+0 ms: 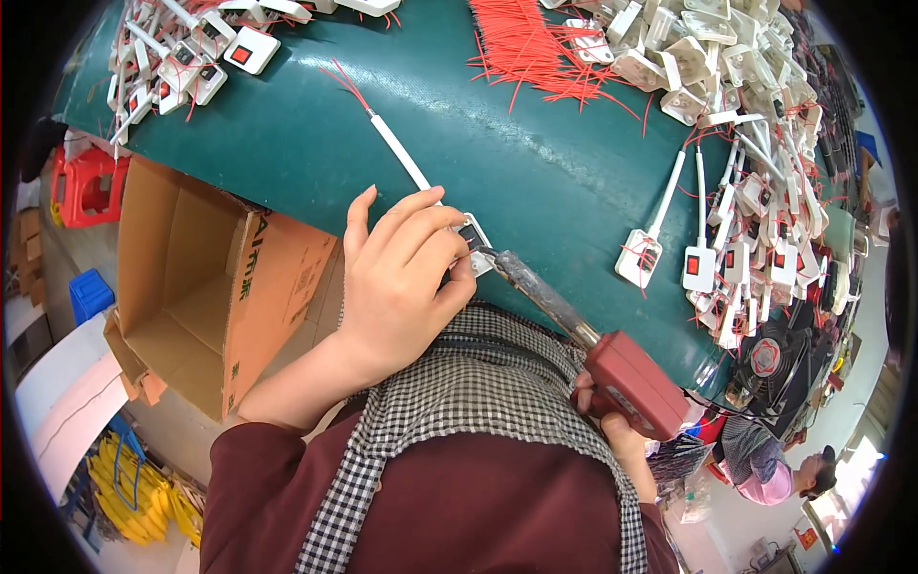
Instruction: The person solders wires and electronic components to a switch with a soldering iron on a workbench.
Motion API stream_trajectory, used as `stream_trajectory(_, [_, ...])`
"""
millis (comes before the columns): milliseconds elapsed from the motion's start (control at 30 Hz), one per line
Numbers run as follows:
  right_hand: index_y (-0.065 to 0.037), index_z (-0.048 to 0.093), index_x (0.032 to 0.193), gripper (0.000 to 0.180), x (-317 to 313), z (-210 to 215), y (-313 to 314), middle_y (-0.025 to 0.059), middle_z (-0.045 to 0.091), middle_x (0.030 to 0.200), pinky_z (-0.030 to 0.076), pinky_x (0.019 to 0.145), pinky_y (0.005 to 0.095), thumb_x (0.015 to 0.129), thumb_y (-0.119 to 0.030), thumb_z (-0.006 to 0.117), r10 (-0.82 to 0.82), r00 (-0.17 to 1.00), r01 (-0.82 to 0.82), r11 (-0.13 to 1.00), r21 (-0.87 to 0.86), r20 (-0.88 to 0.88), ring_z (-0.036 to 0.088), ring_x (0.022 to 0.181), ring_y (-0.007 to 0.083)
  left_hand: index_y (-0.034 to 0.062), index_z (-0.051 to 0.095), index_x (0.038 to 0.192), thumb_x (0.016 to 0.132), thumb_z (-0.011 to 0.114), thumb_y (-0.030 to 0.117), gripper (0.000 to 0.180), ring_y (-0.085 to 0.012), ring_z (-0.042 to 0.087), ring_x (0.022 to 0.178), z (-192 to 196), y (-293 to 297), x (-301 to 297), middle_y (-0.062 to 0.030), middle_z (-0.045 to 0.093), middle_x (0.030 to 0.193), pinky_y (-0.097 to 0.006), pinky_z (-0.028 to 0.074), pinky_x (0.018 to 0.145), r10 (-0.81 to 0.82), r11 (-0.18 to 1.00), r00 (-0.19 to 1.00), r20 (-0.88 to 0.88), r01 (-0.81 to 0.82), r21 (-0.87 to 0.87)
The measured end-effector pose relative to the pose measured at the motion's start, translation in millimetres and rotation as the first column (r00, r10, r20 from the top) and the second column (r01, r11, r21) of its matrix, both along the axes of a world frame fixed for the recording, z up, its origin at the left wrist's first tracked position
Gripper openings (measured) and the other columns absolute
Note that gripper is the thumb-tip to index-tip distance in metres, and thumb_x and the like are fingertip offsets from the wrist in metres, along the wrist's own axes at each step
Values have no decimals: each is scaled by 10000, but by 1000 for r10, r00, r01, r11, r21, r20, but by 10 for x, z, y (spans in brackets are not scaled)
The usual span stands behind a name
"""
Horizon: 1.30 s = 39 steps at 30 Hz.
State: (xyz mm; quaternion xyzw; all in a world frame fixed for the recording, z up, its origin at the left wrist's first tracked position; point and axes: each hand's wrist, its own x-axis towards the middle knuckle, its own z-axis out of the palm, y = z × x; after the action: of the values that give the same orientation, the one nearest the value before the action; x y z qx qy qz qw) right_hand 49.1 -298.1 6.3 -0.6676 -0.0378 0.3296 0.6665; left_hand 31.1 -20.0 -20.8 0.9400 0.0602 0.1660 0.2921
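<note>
The left hand (397,277) is closed on the white housing (481,228), its bent fingers holding the part at the near edge of the green table (545,182). A white tube (400,153) extends from the housing toward the far side, with red wires (354,86) protruding from its end. The right hand (623,442) is closed around the dark red handle of the soldering iron (636,383). The iron's tip is at the housing; contact cannot be confirmed. Two tubed units, one left (639,258) and one right (699,269), lie to the right.
</note>
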Motion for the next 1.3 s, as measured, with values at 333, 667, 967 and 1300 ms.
stream_trajectory(333, [47,442,1287,793,-29,-116,-91,93,646,830,488,607,233,711,-375,787,33,998,-31,999,-32,48,615,673,130,90,578,738,656,679,18,149,-253,599,1053,23,6,21,-21,642,936,-508,284,990,-7,1000,1000,5,7,2])
stream_trajectory(667, [76,431,1281,883,-2,41,74,142,645,907,479,585,235,674,-449,798,-110,991,112,993,28,-73,604,647,152,86,588,737,660,690,31,140,-253,598,1061,23,4,9,-26,644,939,-510,282,993,-10,1000,1000,-11,10,-8])
stream_trajectory(967, [40,398,1284,877,-48,42,73,199,584,1099,501,608,265,698,-501,763,-208,976,212,975,66,-64,582,643,162,81,589,748,666,695,33,142,-266,571,1108,51,8,-11,-34,638,963,-515,292,991,-12,1000,999,-33,11,-25])
stream_trajectory(1300, [48,399,1255,876,114,42,38,205,568,1029,478,518,259,729,-590,687,-423,879,418,906,74,220,550,578,163,63,526,1216,632,735,33,621,-288,541,998,177,-45,-25,-98,570,1143,-377,460,824,-61,998,982,-179,63,4])
